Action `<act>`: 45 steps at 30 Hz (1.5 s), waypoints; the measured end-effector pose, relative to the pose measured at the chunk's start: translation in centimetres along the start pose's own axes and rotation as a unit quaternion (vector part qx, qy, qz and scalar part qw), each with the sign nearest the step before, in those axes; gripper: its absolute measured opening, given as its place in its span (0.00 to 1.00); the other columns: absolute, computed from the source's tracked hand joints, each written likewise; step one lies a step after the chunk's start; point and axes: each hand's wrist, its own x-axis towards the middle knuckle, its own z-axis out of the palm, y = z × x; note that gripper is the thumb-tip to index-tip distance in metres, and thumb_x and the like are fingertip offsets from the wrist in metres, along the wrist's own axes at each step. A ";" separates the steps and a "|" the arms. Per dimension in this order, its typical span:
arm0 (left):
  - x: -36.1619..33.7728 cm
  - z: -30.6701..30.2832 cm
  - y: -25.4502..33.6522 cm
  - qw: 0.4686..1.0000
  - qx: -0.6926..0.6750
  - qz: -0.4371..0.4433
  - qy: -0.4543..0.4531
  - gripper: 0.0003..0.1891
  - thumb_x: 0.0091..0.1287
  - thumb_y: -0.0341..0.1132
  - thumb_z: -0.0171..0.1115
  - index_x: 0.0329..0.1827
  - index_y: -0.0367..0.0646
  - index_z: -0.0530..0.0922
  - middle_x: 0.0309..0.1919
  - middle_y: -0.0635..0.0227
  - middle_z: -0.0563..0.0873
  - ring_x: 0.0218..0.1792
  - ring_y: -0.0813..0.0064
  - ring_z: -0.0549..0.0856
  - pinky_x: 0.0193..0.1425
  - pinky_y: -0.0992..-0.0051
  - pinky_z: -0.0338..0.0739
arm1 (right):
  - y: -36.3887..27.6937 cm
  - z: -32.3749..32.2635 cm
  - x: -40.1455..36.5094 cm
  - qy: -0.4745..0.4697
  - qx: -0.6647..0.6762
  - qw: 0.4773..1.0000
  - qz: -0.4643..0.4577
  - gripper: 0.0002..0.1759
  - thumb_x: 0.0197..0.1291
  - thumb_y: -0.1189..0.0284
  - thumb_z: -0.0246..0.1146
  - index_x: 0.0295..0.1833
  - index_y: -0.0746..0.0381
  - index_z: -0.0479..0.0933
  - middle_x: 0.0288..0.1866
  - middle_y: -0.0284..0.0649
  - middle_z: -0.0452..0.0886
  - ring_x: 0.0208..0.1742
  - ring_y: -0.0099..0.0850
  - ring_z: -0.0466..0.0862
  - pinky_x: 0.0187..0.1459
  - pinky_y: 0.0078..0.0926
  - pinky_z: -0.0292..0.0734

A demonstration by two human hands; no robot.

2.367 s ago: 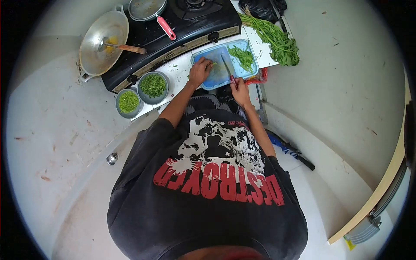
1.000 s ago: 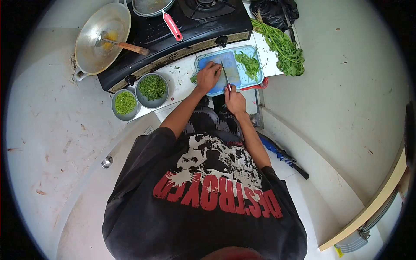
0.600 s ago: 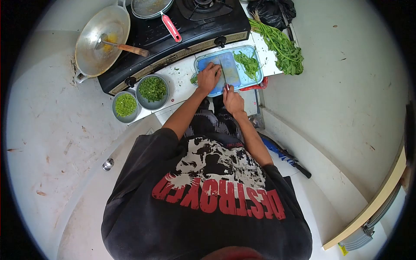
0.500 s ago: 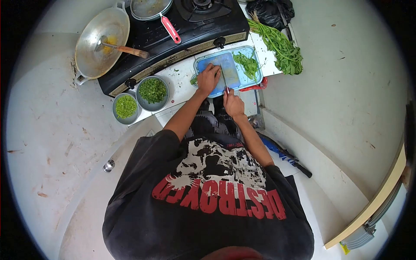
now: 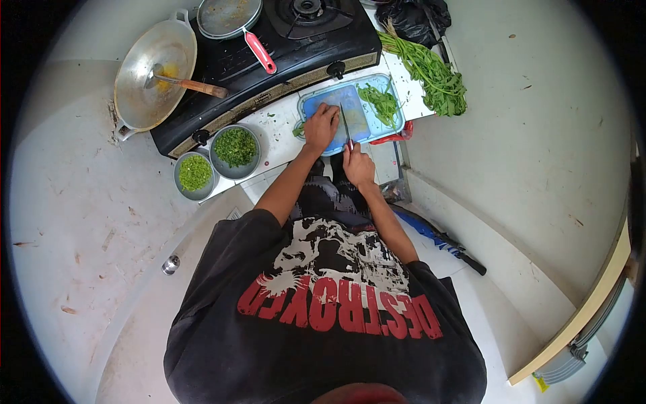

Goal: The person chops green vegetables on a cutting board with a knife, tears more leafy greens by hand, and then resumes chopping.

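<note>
My right hand (image 5: 359,165) grips a knife (image 5: 347,128) by its dark reddish handle, the blade pointing away from me over a blue cutting board (image 5: 360,121). My left hand (image 5: 321,128) is closed, fingers bent down onto the board just left of the blade. Leafy greens (image 5: 299,128) stick out on the left side of this hand; its fingers and palm hide the rest. The board lies in a light blue tray (image 5: 402,121). A small pile of cut leafy greens (image 5: 381,104) rests at the tray's right end.
Left of the tray stand two grey bowls, one of dark chopped greens (image 5: 235,147), one of paler chopped greens (image 5: 194,173). Behind is a black stove (image 5: 282,81) with a red-handled pan (image 5: 229,17) and a wok (image 5: 151,81). A leafy bunch (image 5: 437,84) lies at the right.
The view has shifted slightly. My left hand stays bent on the board, and the knife in my right hand sits a little more upright, still beside it.
</note>
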 end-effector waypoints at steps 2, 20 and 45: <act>0.0 0.0 0.1 1.000 -0.001 0.000 0.004 0.07 0.70 0.37 0.61 0.48 0.52 0.84 0.40 0.64 0.82 0.38 0.53 0.87 0.40 0.56 0.82 | -0.4 0.1 0.1 0.003 0.012 1.000 0.005 0.25 0.77 0.53 0.48 0.50 0.68 0.72 0.29 0.65 0.83 0.33 0.63 0.86 0.38 0.60 0.81; 0.2 0.0 0.4 1.000 -0.009 -0.028 -0.005 0.05 0.70 0.36 0.61 0.44 0.51 0.83 0.40 0.63 0.82 0.38 0.52 0.86 0.40 0.55 0.81 | -0.2 -0.3 0.7 -0.013 -0.015 1.000 -0.020 0.23 0.76 0.55 0.49 0.53 0.68 0.70 0.28 0.64 0.84 0.33 0.63 0.86 0.38 0.60 0.81; 0.3 -0.1 0.1 0.999 -0.024 -0.029 -0.006 0.04 0.69 0.36 0.63 0.43 0.51 0.83 0.40 0.65 0.83 0.38 0.54 0.86 0.41 0.58 0.80 | -1.7 -1.2 2.3 -0.025 -0.004 1.000 -0.009 0.23 0.76 0.56 0.49 0.52 0.68 0.70 0.31 0.62 0.85 0.36 0.61 0.87 0.40 0.58 0.82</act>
